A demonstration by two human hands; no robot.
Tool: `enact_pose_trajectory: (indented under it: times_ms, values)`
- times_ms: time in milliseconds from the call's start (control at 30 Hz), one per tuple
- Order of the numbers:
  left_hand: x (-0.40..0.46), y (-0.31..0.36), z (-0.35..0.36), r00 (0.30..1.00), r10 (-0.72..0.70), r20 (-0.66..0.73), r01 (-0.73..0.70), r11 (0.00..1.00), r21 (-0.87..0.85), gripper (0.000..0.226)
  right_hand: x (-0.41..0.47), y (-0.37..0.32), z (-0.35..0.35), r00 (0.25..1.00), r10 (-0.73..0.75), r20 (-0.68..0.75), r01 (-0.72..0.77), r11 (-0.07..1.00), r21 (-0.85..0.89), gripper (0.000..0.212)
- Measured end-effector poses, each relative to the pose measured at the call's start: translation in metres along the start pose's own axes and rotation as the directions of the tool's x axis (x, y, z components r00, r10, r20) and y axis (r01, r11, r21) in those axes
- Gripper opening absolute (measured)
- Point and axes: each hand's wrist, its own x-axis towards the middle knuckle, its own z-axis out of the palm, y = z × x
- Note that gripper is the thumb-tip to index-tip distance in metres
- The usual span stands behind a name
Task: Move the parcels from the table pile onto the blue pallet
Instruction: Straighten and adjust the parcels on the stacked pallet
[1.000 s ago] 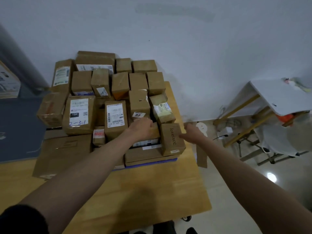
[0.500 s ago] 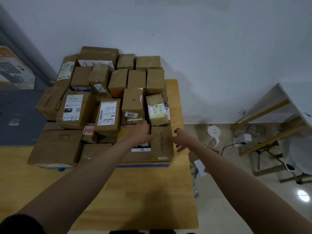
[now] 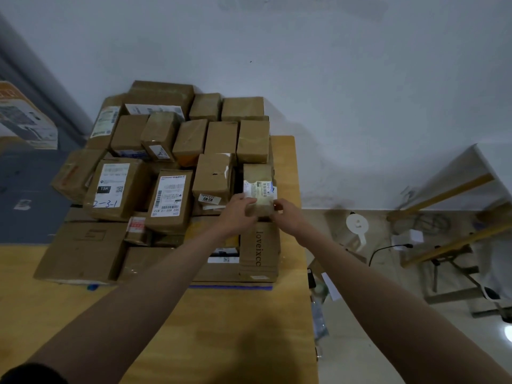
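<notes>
We hold one small parcel (image 3: 259, 189) between both hands at the right edge of the parcel pile (image 3: 166, 173).

Our left hand (image 3: 238, 214) curls its fingers round the near left corner of the small parcel, thumb side up against the white label, while our right hand (image 3: 286, 214) grips the near right corner with its fingers bent in against the side. The small parcel sits on top of the pile, just behind a tall box printed "loveixcc" (image 3: 259, 249) and beside a box labelled "IO10" (image 3: 212, 178). The pile rests on a wooden table (image 3: 221, 328), pushed up to a pale wall. A blue edge (image 3: 232, 286) shows under the front of the pile; we cannot tell whether it is the pallet.
</notes>
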Motion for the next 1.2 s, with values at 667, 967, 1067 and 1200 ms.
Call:
enact_pose_trajectory:
  times_ms: [667,967,1067,1200]
  values:
    - [0.027,-0.003,0.003,0.998,0.048,0.028,-0.053,0.970,0.238,0.076,0.031,0.055,0.017,0.890,0.372,0.265,-0.442,0.847,0.296,0.048]
    - [0.030,-0.005,0.002,0.997,0.081,-0.009,-0.077,0.976,0.201,0.070,0.039,0.049,0.021,0.898,0.382,0.218,-0.430,0.866,0.255,0.053]
    - [0.029,-0.006,-0.001,0.996,0.085,-0.022,-0.079,0.973,0.216,0.068,0.041,0.044,0.026,0.899,0.386,0.208,-0.431,0.866,0.253,0.061]
    - [0.030,-0.005,-0.005,0.995,0.095,-0.028,-0.085,0.965,0.247,0.065,0.043,0.042,0.029,0.887,0.411,0.212,-0.456,0.852,0.257,0.070]
